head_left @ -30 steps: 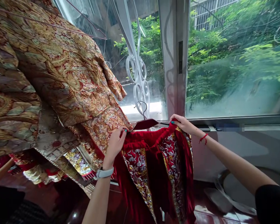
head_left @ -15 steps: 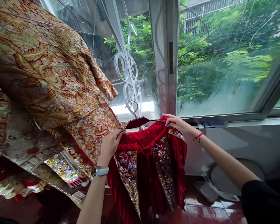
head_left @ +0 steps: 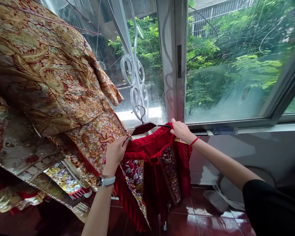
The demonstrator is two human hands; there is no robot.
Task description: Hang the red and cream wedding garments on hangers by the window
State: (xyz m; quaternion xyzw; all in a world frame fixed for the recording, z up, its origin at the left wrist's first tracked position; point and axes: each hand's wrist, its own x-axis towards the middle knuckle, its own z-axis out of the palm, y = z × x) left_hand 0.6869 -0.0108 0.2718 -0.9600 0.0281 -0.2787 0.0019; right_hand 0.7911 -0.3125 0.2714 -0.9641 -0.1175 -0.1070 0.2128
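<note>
As jacket [head_left: 61, 75] hangs beside skirt [head_left: 151, 173], scrollwork [head_left: 132, 62], window [head_left: 223, 85] behind.

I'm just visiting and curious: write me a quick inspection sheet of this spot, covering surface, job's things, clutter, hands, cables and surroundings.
Surface: glossy dark-red floor tiles below; no tabletop in view.
Job's things: red garment with embroidered panels, held up, and a dark hanger at its waistband.
Clutter: pale bundle on the floor, contents unclear; dark flat item below the window.
Hands: left hand and right hand grip opposite sides of the waistband.
Cables: nothing seen for certain.
Surroundings: gold-and-red patterned clothing at left; white scrolled metalwork; greenery outside.
</note>
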